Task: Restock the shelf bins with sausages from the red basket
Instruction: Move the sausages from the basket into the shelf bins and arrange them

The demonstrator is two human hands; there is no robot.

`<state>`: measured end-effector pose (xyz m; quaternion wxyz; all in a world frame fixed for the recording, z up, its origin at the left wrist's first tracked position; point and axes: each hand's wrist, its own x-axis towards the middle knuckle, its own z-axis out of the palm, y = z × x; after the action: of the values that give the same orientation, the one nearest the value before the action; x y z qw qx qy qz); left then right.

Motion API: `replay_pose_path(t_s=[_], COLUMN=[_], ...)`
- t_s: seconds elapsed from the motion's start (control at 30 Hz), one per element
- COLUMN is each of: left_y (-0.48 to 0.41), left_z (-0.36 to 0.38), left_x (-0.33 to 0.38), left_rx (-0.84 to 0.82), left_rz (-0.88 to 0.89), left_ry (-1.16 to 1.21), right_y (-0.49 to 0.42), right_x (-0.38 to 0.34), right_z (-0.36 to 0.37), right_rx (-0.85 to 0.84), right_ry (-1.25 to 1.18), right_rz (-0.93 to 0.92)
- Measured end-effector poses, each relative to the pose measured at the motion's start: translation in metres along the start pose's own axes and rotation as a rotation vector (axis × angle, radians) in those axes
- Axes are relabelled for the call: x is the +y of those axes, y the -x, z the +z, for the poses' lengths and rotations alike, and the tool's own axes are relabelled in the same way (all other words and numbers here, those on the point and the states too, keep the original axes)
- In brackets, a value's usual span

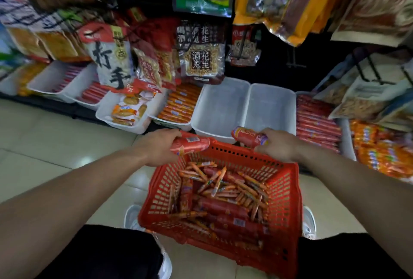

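The red basket (283,207) stands on the floor between my knees, holding several thin orange sausages and thick red ones. My left hand (156,146) grips a thick red sausage (192,144) above the basket's far left corner. My right hand (279,144) grips another thick red sausage (248,136) above the far right corner. Just beyond the basket sit two empty white bins, one on the left (220,108) and one on the right (270,108).
Neighbouring white bins hold orange sausages (178,106), red sausages (317,122) and biscuit packs (127,111). More orange sausages (380,151) lie at the far right. Snack bags (202,55) hang above the bins. Pale floor tiles (44,144) spread to the left.
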<state>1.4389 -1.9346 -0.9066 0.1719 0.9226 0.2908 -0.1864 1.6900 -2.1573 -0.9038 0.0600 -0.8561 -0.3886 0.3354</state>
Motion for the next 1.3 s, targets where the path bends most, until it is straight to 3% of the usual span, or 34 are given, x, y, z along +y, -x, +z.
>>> replay_pose_path(t_s=[0.1, 0.4, 0.53, 0.6, 0.73, 1.07, 1.3], left_y=[-0.013, -0.07, -0.085, -0.093, -0.12, -0.232, -0.2], left_z=[0.006, 0.034, 0.048, 0.052, 0.05, 0.055, 0.068], left_x=[-0.013, -0.029, -0.03, -0.029, -0.026, 0.034, 0.036], left_rx=[0.056, 0.092, 0.128, 0.159, 0.209, 0.338, 0.242], left_rz=[-0.066, -0.106, -0.125, -0.13, -0.153, -0.309, -0.246], left_ry=[0.121, 0.168, 0.18, 0.239, 0.343, 0.395, 0.38], right_y=[-0.022, -0.157, -0.202, -0.21, -0.2, -0.194, -0.169], right_x=[0.001, -0.029, -0.031, -0.028, -0.015, 0.011, -0.007], right_z=[0.002, 0.031, 0.052, 0.06, 0.055, 0.056, 0.053], right_rx=[0.011, 0.063, 0.248, 0.307, 0.219, 0.153, 0.108], right_ry=[-0.042, 0.007, -0.142, -0.048, 0.224, 0.234, 0.325], right_rz=[0.017, 0.122, 0.176, 0.126, -0.03, -0.091, -0.102])
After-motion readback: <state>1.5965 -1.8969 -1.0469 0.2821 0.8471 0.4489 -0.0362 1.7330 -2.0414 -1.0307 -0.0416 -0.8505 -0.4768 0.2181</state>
